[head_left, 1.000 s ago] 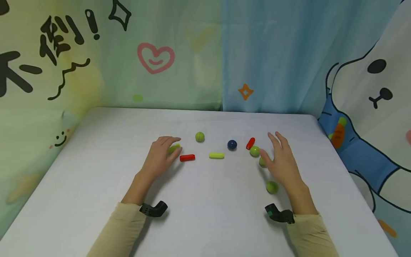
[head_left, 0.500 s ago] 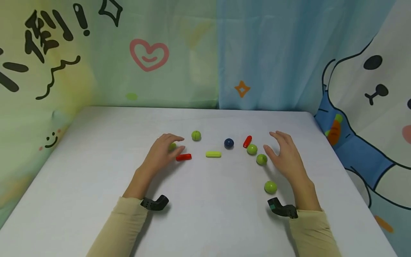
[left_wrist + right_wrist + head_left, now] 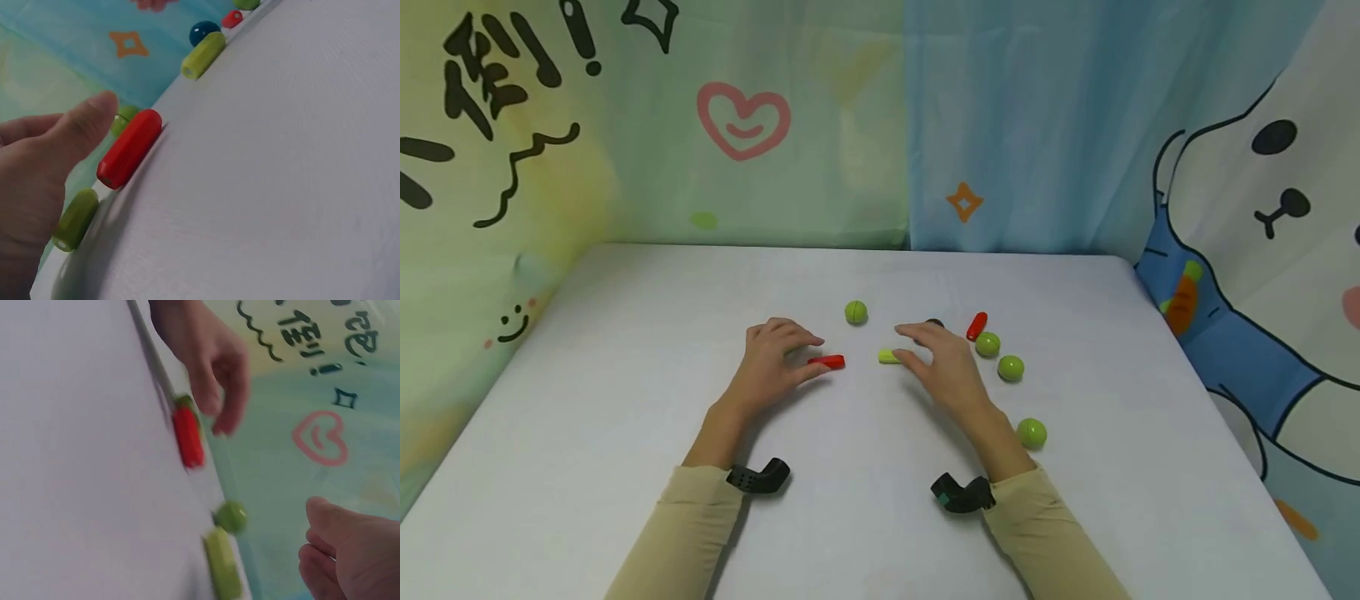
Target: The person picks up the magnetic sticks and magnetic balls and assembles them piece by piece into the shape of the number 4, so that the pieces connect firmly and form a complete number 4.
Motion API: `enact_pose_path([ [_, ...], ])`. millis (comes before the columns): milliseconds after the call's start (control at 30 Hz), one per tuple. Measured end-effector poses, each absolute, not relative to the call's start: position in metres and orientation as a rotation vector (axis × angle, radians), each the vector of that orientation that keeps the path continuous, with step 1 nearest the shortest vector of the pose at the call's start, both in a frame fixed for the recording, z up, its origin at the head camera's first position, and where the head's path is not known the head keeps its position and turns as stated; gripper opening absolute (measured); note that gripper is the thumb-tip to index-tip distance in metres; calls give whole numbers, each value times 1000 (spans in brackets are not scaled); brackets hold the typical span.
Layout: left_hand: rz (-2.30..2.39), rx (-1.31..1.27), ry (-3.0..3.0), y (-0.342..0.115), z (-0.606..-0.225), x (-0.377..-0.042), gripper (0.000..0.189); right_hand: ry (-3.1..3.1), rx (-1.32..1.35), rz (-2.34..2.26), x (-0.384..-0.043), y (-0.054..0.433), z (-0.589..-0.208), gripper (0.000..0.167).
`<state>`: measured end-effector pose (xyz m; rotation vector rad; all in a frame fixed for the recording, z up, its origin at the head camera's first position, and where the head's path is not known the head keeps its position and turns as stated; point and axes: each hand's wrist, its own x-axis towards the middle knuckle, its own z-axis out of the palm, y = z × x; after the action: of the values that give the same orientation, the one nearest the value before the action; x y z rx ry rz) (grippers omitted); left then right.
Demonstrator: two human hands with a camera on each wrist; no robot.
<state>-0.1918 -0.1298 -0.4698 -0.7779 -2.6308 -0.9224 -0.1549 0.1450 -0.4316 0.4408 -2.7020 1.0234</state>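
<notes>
My left hand (image 3: 775, 362) hovers with its thumb and fingers parted, holding nothing. Its thumb overlaps a red faceted stick (image 3: 830, 362) in the head view; the left wrist view has that stick just beside the thumb, with a green stick (image 3: 76, 220) behind it. Over the table's middle, my right hand (image 3: 946, 367) spreads thumb and fingers around the near end of a yellow-green stick (image 3: 888, 357), gripping nothing. Part of a dark blue ball (image 3: 934, 322) peeks out behind the right fingers. A green ball (image 3: 856, 312) lies farther back, between both hands.
Right of my right hand lie a second red stick (image 3: 977, 326) and a few green balls (image 3: 1011, 367), one of them nearer the forearm. All rest on a white table (image 3: 865, 517); a printed curtain (image 3: 820, 133) hangs at its back edge.
My right hand has swept left from beside the green balls to the yellow-green stick, covering most of the blue ball. The left hand has stayed nearly in place by the red stick.
</notes>
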Motion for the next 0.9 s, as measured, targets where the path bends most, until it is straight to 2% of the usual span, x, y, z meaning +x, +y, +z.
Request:
enact_pose_path([
  [200,-774,-765,-2621,-137,-475,-189,33,-2688,511,1124,-160,99,-456,29],
  [367,-680,-795,-2601,-137,-480,-191,32,-2707,525,1086,-159,79,-460,29],
  [600,-533,-809,-2605,-134,-475,-192,24,-2735,502,954,-163,73,-464,31],
  [900,-610,-797,-2553,-138,-476,-192,20,-2688,461,1083,-167,69,-471,31],
])
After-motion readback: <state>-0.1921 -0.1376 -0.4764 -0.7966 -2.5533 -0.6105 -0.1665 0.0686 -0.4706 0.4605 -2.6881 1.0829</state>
